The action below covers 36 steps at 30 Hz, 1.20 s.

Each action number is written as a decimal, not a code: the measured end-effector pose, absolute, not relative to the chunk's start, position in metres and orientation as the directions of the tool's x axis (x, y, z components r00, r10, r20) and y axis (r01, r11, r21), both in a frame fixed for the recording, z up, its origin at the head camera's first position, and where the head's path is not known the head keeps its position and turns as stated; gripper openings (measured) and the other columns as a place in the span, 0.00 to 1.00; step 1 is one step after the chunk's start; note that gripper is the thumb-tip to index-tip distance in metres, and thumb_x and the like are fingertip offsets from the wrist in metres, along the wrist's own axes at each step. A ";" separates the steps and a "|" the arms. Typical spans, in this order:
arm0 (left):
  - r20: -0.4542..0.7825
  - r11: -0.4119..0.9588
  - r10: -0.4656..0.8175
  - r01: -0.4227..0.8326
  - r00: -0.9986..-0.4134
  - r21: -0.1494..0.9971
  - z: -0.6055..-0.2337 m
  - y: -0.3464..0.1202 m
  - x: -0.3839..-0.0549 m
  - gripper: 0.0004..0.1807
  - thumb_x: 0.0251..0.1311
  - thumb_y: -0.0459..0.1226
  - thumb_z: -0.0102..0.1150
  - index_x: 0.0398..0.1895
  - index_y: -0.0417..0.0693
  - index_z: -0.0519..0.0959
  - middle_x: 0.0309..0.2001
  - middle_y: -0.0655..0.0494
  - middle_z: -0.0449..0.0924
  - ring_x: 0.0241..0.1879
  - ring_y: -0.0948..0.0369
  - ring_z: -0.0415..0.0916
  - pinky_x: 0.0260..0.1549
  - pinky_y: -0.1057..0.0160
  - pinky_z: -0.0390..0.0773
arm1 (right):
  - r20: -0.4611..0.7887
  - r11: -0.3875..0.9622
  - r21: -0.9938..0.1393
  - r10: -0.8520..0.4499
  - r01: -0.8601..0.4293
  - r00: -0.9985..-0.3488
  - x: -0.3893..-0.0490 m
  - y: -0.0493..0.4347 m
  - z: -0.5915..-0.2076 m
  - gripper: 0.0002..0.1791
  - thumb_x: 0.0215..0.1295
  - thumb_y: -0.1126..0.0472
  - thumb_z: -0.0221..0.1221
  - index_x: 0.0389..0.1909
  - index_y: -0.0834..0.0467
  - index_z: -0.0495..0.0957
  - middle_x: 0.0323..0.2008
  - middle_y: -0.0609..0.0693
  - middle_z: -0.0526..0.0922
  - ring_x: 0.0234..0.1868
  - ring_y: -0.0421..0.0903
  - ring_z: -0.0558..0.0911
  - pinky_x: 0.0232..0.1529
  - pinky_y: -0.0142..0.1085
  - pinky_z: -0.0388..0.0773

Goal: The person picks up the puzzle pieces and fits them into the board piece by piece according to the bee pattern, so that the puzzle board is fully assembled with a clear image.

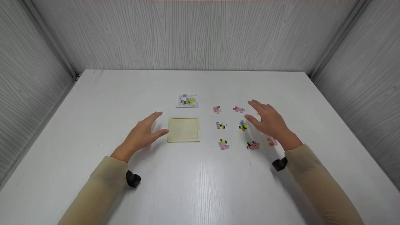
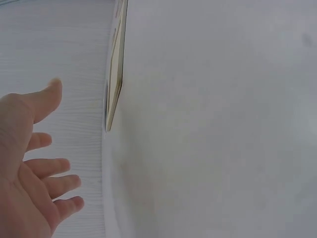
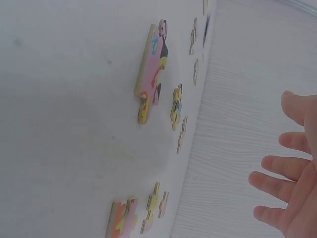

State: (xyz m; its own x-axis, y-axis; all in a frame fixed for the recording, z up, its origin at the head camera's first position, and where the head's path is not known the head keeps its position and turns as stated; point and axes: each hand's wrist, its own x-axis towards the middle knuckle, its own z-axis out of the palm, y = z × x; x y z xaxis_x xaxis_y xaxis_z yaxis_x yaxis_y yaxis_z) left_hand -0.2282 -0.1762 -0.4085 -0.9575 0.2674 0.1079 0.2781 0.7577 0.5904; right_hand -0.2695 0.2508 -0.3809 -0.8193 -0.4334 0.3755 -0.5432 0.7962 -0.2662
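Left hand (image 1: 140, 133), right hand (image 1: 271, 122): both spread. Right one dipping low could scatter those knobbly pink-and-yellow wooden puzzle pieces (image 1: 223, 145).

Head view looks down, forward; wrist views sit low, close; head and right share puzzle pieces (image 1: 223, 145).

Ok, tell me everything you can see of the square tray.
The tray is thin, pale yellowish and looks wooden, with a raised rim around a shallow recess whose plain floor shows. It lies flat on the white table, left of the puzzle pieces. The left hand is beside its left edge; the left wrist view shows a gap between them.
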 end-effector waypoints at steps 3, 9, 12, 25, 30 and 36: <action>0.066 0.715 0.283 0.257 -0.957 0.650 -0.413 -0.178 -0.231 0.39 0.58 0.51 0.59 0.69 0.45 0.58 0.69 0.44 0.56 0.68 0.49 0.51 0.64 0.49 0.53 | 0.316 0.756 -0.386 -0.429 -0.528 -0.846 -0.274 0.244 -0.380 0.31 0.66 0.48 0.54 0.65 0.60 0.64 0.64 0.58 0.67 0.62 0.56 0.67 0.60 0.52 0.63; 0.000 0.666 0.285 0.198 -0.959 0.719 -0.421 -0.183 -0.235 0.36 0.59 0.48 0.60 0.68 0.46 0.61 0.69 0.44 0.55 0.69 0.48 0.49 0.64 0.48 0.51 | 0.223 0.723 -0.497 -0.428 -0.480 -0.876 -0.283 0.231 -0.382 0.33 0.66 0.42 0.51 0.66 0.56 0.63 0.65 0.54 0.66 0.65 0.52 0.64 0.62 0.49 0.61; -0.031 0.659 0.301 0.185 -0.953 0.730 -0.423 -0.183 -0.238 0.36 0.58 0.48 0.61 0.68 0.47 0.61 0.70 0.45 0.53 0.69 0.48 0.47 0.64 0.47 0.49 | 0.180 0.732 -0.505 -0.430 -0.458 -0.885 -0.288 0.226 -0.382 0.32 0.67 0.42 0.50 0.67 0.55 0.63 0.65 0.53 0.65 0.65 0.51 0.64 0.62 0.49 0.61; -0.067 0.701 0.406 0.264 -0.911 0.662 -0.430 -0.181 -0.244 0.37 0.58 0.47 0.60 0.68 0.44 0.61 0.70 0.38 0.47 0.70 0.42 0.35 0.63 0.42 0.30 | 0.012 0.799 -0.484 -0.401 -0.356 -0.916 -0.310 0.206 -0.382 0.31 0.67 0.42 0.50 0.67 0.50 0.63 0.65 0.52 0.65 0.65 0.53 0.63 0.61 0.60 0.55; -0.091 0.711 0.423 0.268 -0.902 0.651 -0.431 -0.180 -0.243 0.37 0.60 0.47 0.59 0.69 0.44 0.59 0.71 0.39 0.44 0.70 0.43 0.31 0.63 0.43 0.28 | -0.012 0.792 -0.496 -0.417 -0.356 -0.909 -0.319 0.201 -0.385 0.30 0.67 0.44 0.51 0.67 0.51 0.63 0.65 0.52 0.65 0.66 0.53 0.63 0.63 0.55 0.56; -0.094 0.701 0.438 0.275 -0.894 0.658 -0.433 -0.179 -0.243 0.37 0.61 0.48 0.57 0.69 0.44 0.58 0.72 0.40 0.42 0.71 0.45 0.29 0.63 0.44 0.26 | -0.043 0.794 -0.501 -0.420 -0.344 -0.907 -0.332 0.196 -0.388 0.29 0.67 0.46 0.52 0.66 0.54 0.64 0.65 0.53 0.65 0.66 0.53 0.62 0.64 0.50 0.56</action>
State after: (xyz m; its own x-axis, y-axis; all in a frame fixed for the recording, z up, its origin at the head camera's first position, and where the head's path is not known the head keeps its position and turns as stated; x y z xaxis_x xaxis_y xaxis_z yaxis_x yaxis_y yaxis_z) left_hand -0.2435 -0.1787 -0.4327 -0.8939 0.4384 -0.0936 0.2750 0.7012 0.6578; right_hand -0.3320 0.1958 -0.3885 -0.9066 -0.4197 -0.0431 -0.3438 0.7941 -0.5011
